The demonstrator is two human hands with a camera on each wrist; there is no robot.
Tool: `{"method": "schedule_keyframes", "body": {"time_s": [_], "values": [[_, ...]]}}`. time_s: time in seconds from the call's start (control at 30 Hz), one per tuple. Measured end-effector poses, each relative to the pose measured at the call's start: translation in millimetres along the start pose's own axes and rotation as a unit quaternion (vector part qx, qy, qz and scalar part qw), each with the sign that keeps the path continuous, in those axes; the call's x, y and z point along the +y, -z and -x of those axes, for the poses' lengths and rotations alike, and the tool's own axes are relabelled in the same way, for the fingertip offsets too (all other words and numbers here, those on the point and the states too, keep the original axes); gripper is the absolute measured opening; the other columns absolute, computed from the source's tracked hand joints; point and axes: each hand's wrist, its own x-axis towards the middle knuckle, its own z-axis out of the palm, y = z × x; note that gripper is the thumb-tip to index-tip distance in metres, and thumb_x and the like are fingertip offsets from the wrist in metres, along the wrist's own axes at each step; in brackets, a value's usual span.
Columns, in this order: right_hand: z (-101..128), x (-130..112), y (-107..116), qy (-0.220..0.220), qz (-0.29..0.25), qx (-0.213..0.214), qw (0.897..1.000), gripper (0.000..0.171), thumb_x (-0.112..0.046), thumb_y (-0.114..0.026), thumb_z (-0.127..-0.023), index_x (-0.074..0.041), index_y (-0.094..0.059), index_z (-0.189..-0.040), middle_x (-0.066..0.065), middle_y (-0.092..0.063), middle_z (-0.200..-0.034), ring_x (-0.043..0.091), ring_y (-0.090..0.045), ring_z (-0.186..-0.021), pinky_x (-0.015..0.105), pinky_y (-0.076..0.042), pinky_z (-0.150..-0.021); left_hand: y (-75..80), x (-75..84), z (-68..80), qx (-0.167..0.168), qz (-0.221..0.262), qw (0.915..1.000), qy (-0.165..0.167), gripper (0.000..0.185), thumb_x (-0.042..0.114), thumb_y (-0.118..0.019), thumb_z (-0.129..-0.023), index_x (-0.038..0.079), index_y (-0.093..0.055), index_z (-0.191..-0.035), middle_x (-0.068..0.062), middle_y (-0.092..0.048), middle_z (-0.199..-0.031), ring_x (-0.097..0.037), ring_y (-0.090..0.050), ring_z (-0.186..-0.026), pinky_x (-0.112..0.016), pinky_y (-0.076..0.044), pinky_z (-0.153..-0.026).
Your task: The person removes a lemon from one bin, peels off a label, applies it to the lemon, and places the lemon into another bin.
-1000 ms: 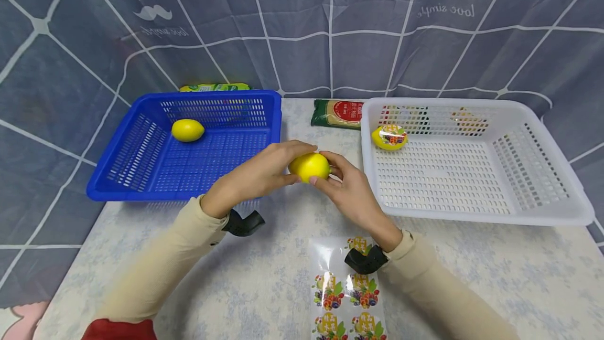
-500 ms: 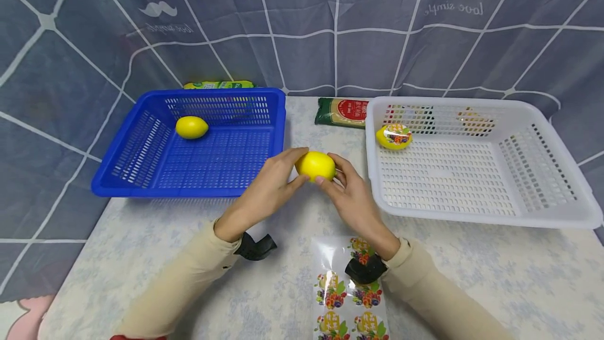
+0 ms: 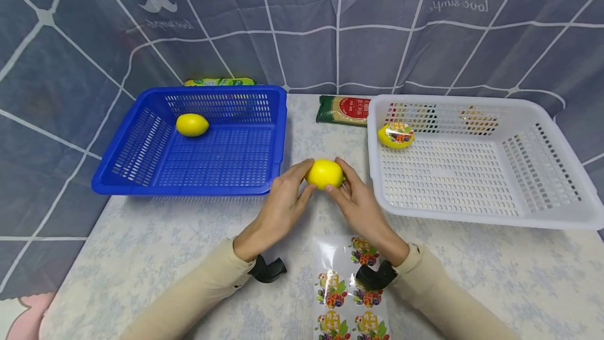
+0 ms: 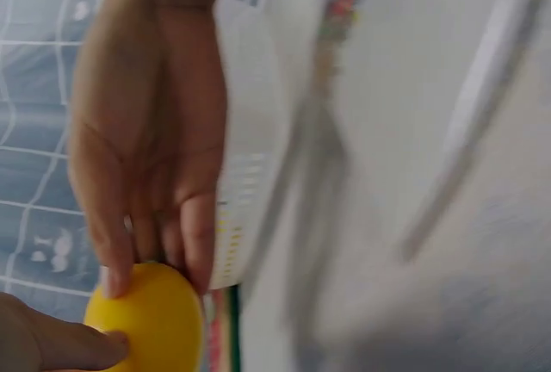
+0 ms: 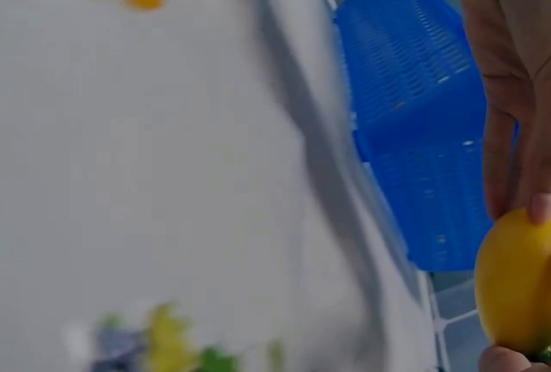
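1. Lemon (image 3: 324, 173): held above the bench (image 3: 141, 256), between blue basket (image 3: 141, 182) and white basket (image 3: 542, 214)
2. Left hand (image 3: 278, 209) and right hand (image 3: 360, 206): fingers curled on lemon, one each side
3. Sticker sheet (image 3: 346, 298): near the wrists

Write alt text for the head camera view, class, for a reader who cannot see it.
Two hands, the left hand and right hand, hold a yellow lemon between them above a pale table. A blue basket holding another lemon sits left, a white basket right, and a sticker sheet lies near the wrists.
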Motion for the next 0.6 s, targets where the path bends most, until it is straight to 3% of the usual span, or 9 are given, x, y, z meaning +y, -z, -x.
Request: {"method": "schedule_keyframes", "body": {"time_s": [0.1, 0.17, 0.2, 0.23, 0.33, 0.43, 0.47, 0.53, 0.6], "values": [[2.6, 4.7, 1.4, -0.014, 0.047, -0.001, 0.999, 0.065, -0.020, -0.055, -0.102, -0.004, -0.021, -0.156, 0.015, -0.027, -0.157, 0.019, -0.031, -0.141, 0.034, -0.034, -0.110, -9.1, -4.8, 4.0, 0.007, 0.013, 0.9999, 0.003, 0.043, -0.003, -0.063, -0.093, -0.012, -0.051, -0.133, -0.025, -0.056, -0.131, -0.032, -0.059, -0.117, -0.034, -0.050, -0.097], [2.9, 7.2, 1.8, -0.020, 0.073, -0.001, 0.997, 0.065, -0.023, -0.054, -0.102, -0.006, -0.021, -0.156, 0.019, -0.045, -0.143, 0.019, -0.049, -0.125, 0.031, -0.044, -0.101, -12.7, -8.0, 5.1, 0.010, 0.022, 0.9997, 0.003, 0.043, -0.004, -0.064, -0.092, -0.012, -0.051, -0.133, -0.024, -0.057, -0.130, -0.031, -0.060, -0.116, -0.033, -0.051, -0.095], [2.6, 8.2, 2.0, -0.024, 0.079, 0.000, 0.997, 0.065, -0.024, -0.055, -0.102, -0.006, -0.021, -0.156, 0.019, -0.051, -0.134, 0.019, -0.053, -0.112, 0.031, -0.047, -0.095, -14.1, -9.4, 4.8, 0.012, 0.026, 0.9996, 0.003, 0.043, -0.004, -0.064, -0.092, -0.011, -0.052, -0.132, -0.024, -0.058, -0.129, -0.030, -0.060, -0.115, -0.033, -0.051, -0.095], [2.2, 9.2, 2.1, -0.024, 0.081, 0.001, 0.996, 0.065, -0.023, -0.055, -0.102, -0.006, -0.022, -0.156, 0.019, -0.052, -0.132, 0.018, -0.052, -0.111, 0.031, -0.047, -0.094, -15.5, -10.9, 4.3, 0.014, 0.029, 0.9995, 0.003, 0.043, -0.003, -0.065, -0.092, -0.011, -0.052, -0.132, -0.023, -0.059, -0.127, -0.029, -0.061, -0.113, -0.032, -0.052, -0.094], [0.3, 12.3, 3.0, -0.025, 0.070, -0.001, 0.997, 0.065, -0.020, -0.055, -0.102, -0.003, -0.022, -0.155, 0.024, -0.050, -0.132, 0.023, -0.053, -0.114, 0.034, -0.047, -0.096, -18.9, -15.3, 2.0, 0.013, 0.031, 0.9994, 0.003, 0.042, -0.002, -0.066, -0.091, -0.011, -0.053, -0.130, -0.022, -0.061, -0.125, -0.029, -0.062, -0.110, -0.033, -0.052, -0.093], [-0.7, 15.0, 4.2, -0.026, 0.057, -0.008, 0.998, 0.063, -0.016, -0.054, -0.102, 0.001, -0.022, -0.154, 0.024, -0.029, -0.155, 0.023, -0.030, -0.141, 0.041, -0.034, -0.111, -21.8, -19.4, -0.2, 0.011, 0.043, 0.9989, 0.016, 0.042, -0.004, -0.067, -0.090, -0.011, -0.054, -0.129, -0.023, -0.061, -0.123, -0.029, -0.062, -0.111, -0.032, -0.052, -0.093], [-0.9, 15.7, 4.6, -0.031, 0.058, -0.009, 0.998, 0.063, -0.015, -0.054, -0.102, 0.001, -0.022, -0.154, 0.026, -0.040, -0.147, 0.025, -0.041, -0.135, 0.037, -0.040, -0.107, -22.7, -20.8, -0.6, 0.009, 0.049, 0.9985, 0.021, 0.042, -0.004, -0.068, -0.089, -0.011, -0.055, -0.129, -0.023, -0.061, -0.124, -0.030, -0.061, -0.113, -0.032, -0.052, -0.094], [-1.2, 16.5, 5.4, -0.038, 0.062, -0.010, 0.997, 0.061, -0.014, -0.053, -0.102, 0.001, -0.023, -0.154, 0.024, -0.059, -0.118, 0.022, -0.060, -0.105, 0.027, -0.051, -0.087, -24.5, -23.4, -1.8, 0.006, 0.061, 0.9976, 0.032, 0.043, -0.006, -0.068, -0.089, -0.010, -0.055, -0.129, -0.023, -0.060, -0.125, -0.030, -0.059, -0.116, -0.031, -0.051, -0.095], [-1.6, 16.6, 5.9, -0.049, 0.067, -0.010, 0.997, 0.060, -0.014, -0.052, -0.102, 0.000, -0.024, -0.154, 0.013, -0.056, -0.084, 0.015, -0.052, -0.070, 0.021, -0.045, -0.061, -26.3, -25.7, -2.5, 0.003, 0.074, 0.9965, 0.039, 0.043, -0.006, -0.068, -0.088, -0.009, -0.055, -0.129, -0.023, -0.059, -0.126, -0.030, -0.058, -0.118, -0.029, -0.050, -0.096]]}}
